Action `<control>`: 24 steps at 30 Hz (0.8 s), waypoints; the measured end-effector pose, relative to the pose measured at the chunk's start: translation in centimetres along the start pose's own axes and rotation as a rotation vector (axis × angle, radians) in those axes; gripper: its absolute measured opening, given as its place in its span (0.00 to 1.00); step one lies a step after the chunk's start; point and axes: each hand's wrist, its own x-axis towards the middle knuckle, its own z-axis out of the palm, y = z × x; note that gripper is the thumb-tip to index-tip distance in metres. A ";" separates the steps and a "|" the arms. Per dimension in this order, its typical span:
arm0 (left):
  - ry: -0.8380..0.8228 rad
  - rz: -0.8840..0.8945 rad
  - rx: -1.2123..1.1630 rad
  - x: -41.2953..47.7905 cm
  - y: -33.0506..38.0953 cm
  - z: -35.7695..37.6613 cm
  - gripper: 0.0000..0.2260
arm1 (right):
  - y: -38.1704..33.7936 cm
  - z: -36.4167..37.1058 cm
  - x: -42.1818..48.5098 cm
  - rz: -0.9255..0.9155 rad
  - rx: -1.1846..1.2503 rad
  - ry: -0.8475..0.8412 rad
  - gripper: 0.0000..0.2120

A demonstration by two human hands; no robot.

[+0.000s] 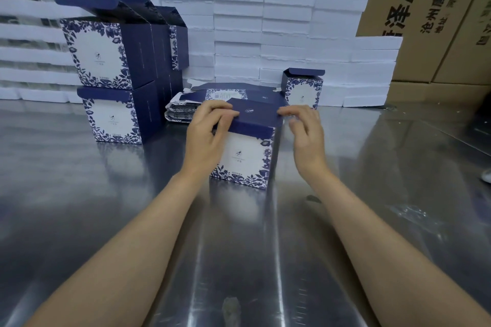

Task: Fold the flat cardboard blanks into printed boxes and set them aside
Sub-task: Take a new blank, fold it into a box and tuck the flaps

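1. The desk is bare polished steel, smooth and streaked with reflections; thin card will likely slide on it, so downward pressure should be balanced or the box may skate away.
2. The box stands upright mid-desk between the hands: white glossy front with a navy floral border, straight creases, its navy lid tilted and not yet tucked.
3. The left hand holds the lid's left end, fingers curled over the top edge. The right hand has loosely bent fingers, tips touching the lid's right corner; whether it pinches the card I cannot tell.
4. To do this step well, I judge: press both ends evenly, guide the tuck flap inside the front wall, and avoid creasing the thin printed board.
5. Just behind lies a stack of flat blanks, floppy and fanned at the edges.
6. Left, finished boxes sit two high, the upper lids open; one small box stands to the right.
7. Farthest, white blocks with rough edges are stacked against brown cartons.
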 end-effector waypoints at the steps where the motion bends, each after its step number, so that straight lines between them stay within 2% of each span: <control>1: 0.034 -0.035 0.025 -0.2 -0.3 0.0 0.10 | -0.3 0.1 0.1 -0.025 -0.041 -0.036 0.14; 3: 0.117 -0.104 0.083 -0.1 -0.7 -0.1 0.08 | -1.2 0.4 0.3 -0.121 -0.093 -0.064 0.14; 6: 0.060 -0.267 -0.066 0.5 -0.3 -0.4 0.09 | -2.4 1.0 -0.5 -0.195 -0.116 -0.095 0.12; 8: 0.008 -0.441 -0.221 0.6 0.2 -0.1 0.15 | -2.8 1.8 -1.4 -0.231 -0.213 -0.072 0.12; 10: -0.040 -0.640 -0.388 0.7 0.8 0.2 0.26 | -3.0 2.4 -1.7 -0.298 -0.301 -0.067 0.11; 12: -0.059 -0.754 -0.471 1.0 0.9 0.1 0.31 | -3.2 2.6 -1.7 -0.348 -0.268 -0.060 0.10; 13: -0.059 -0.778 -0.471 1.2 0.9 -0.1 0.29 | -3.2 2.5 -1.5 -0.358 -0.227 -0.037 0.09; 16: -0.043 -0.864 -0.412 1.7 0.5 -0.5 0.14 | -2.3 1.6 -0.8 -0.303 -0.205 -0.004 0.09; 18: -0.001 -0.874 -0.379 1.7 0.5 -0.3 0.10 | -1.6 1.2 -1.0 -0.259 -0.229 -0.085 0.10; 22: 0.159 -0.594 -0.138 1.8 0.9 0.3 0.10 | -1.4 1.6 -1.2 -0.285 -0.257 -0.139 0.10; 24: 0.126 -0.578 -0.077 1.8 1.2 0.6 0.13 | -1.7 2.3 -1.2 -0.350 -0.281 -0.136 0.10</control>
